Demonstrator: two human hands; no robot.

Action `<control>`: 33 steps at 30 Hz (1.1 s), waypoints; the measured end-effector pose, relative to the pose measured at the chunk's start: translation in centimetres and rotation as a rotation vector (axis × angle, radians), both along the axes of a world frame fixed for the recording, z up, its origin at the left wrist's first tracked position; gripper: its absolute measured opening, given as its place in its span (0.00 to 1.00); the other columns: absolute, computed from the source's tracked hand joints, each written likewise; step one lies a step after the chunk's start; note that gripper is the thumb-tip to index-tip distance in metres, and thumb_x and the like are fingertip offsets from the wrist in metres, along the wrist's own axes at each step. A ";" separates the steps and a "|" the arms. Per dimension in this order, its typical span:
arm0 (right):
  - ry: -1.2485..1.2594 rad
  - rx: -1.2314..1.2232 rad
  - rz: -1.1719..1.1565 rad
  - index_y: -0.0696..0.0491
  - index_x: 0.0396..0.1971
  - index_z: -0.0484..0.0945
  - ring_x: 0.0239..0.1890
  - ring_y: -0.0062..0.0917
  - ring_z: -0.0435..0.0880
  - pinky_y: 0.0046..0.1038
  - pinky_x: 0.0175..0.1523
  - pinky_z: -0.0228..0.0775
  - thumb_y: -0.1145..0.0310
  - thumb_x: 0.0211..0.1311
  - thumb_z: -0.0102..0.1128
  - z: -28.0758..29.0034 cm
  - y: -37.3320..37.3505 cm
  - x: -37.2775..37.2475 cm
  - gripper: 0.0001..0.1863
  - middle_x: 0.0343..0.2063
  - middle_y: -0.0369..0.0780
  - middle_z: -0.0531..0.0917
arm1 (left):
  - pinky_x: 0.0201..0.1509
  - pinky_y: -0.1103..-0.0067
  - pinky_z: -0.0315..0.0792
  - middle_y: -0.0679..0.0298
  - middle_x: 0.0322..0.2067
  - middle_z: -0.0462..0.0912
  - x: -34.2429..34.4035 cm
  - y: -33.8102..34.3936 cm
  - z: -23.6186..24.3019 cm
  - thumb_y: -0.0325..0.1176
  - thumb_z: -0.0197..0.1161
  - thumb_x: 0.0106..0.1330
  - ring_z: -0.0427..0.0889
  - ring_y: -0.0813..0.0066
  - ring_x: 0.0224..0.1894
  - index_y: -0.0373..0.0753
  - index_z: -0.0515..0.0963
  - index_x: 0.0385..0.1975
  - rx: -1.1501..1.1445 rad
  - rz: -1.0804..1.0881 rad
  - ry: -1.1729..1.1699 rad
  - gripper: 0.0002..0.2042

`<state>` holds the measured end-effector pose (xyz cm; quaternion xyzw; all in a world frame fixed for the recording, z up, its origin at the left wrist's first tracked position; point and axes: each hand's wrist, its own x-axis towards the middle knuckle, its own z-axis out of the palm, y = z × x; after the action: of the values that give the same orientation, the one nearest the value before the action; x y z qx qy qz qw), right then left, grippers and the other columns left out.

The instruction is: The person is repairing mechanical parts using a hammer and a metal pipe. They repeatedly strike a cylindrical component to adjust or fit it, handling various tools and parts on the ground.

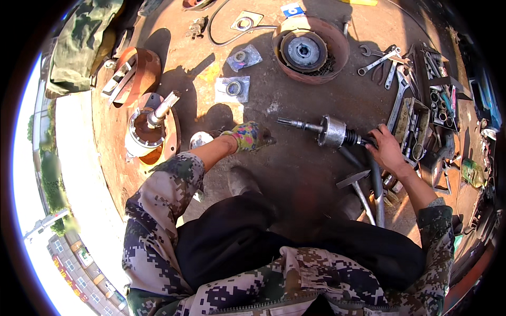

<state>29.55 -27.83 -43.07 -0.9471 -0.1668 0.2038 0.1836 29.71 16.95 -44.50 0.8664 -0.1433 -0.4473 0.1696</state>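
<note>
A drive shaft (333, 131) lies sideways in front of me, with a splined left end, a steel cup and a ribbed black section. My bare right hand (387, 150) has its fingers closed round the shaft's dark right end. Left of the splined tip, apart from it, is my left hand (249, 137) in a flowered glove. Its fingers point right, loosely apart, with nothing visible in them. A hammer (354, 180) and a thick grey bar (376, 184) lie below the shaft, close to my right hand.
At the left stands a flanged housing (143, 131) with a shaft stub. Beyond my left hand are two bagged bearings (234, 88) (240, 56). A round rusty drum (311, 76) sits farther off. Several wrenches (387, 60) and a tool tray (414, 124) crowd the right side.
</note>
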 end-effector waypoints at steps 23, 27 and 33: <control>0.022 0.320 0.106 0.55 0.45 0.80 0.43 0.48 0.82 0.42 0.48 0.76 0.73 0.62 0.68 1.3 1.7 -1.0 0.12 0.41 0.48 0.78 | 0.52 0.59 0.77 0.49 0.42 0.87 -0.5 -0.4 -1.9 0.55 0.55 0.74 0.84 0.44 0.47 0.40 0.85 0.42 -0.055 -0.205 -0.019 0.23; -0.011 0.309 0.124 0.55 0.44 0.81 0.45 0.50 0.81 0.44 0.50 0.76 0.69 0.63 0.70 0.8 1.5 -1.0 0.12 0.43 0.49 0.78 | 0.53 0.59 0.77 0.49 0.43 0.87 -0.8 -0.2 -2.8 0.54 0.56 0.74 0.84 0.45 0.48 0.40 0.85 0.44 -0.072 -0.240 -0.043 0.22; 0.029 0.278 0.159 0.56 0.42 0.81 0.47 0.50 0.81 0.43 0.51 0.75 0.63 0.64 0.70 1.3 1.5 -0.8 0.14 0.44 0.49 0.77 | 0.53 0.59 0.77 0.50 0.42 0.87 -1.0 -0.3 -3.0 0.54 0.56 0.73 0.84 0.45 0.48 0.41 0.85 0.44 -0.085 -0.237 -0.037 0.21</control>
<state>28.76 -26.33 -41.78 -0.8933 -0.2652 0.2063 0.2985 28.72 16.64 -47.51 0.8435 -0.2667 -0.4416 0.1496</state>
